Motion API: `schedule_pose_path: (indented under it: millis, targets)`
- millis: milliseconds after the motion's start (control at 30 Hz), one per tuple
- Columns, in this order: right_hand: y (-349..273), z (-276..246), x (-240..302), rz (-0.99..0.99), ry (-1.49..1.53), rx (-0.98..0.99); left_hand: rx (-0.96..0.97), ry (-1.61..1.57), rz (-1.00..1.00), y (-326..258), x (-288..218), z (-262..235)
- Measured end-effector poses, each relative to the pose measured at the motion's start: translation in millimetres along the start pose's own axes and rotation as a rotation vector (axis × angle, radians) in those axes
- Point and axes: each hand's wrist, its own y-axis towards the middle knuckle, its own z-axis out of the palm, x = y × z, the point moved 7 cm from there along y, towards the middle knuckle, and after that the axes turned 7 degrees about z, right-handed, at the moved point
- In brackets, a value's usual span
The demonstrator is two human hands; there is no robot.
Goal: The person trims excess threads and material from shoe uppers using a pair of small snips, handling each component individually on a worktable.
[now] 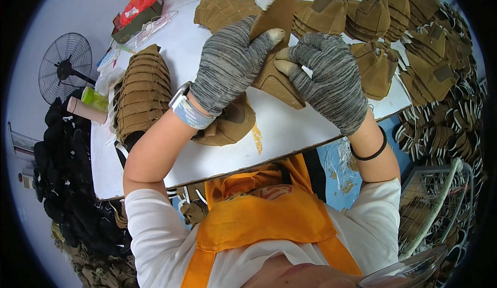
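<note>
Here, an orange apron (269, 220) is seen nearest, below the near edge of a white worktable (290, 133). Above the table, a tan fabric boot upper (274, 76) is gripped by both grey knitted-gloved hands: the left hand (230, 63) has its fingers curled around the piece's left side, the right hand (329, 78) is pinched shut on its right edge. A ribbed stack of tan fabric pieces (142, 94) lies left; more tan uppers (373, 24) are heaped at the far right.
</note>
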Motion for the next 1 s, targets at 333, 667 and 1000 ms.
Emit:
schedule_pose_path:
  millis: [333,667,1000]
  targets:
    - [3.5,5.3,8.9,0.042,-0.079,0.007,0.01,0.237,0.052,3.6,-13.9,4.0]
    - [-33.6,20.7,54.7,-0.242,0.284,0.02,0.014,-0.142,-0.082,2.9,11.6,2.7]
    - [-81.9,45.0,39.2,0.043,0.626,0.582,-0.083,-0.558,-0.151,-3.6,41.1,-19.3]
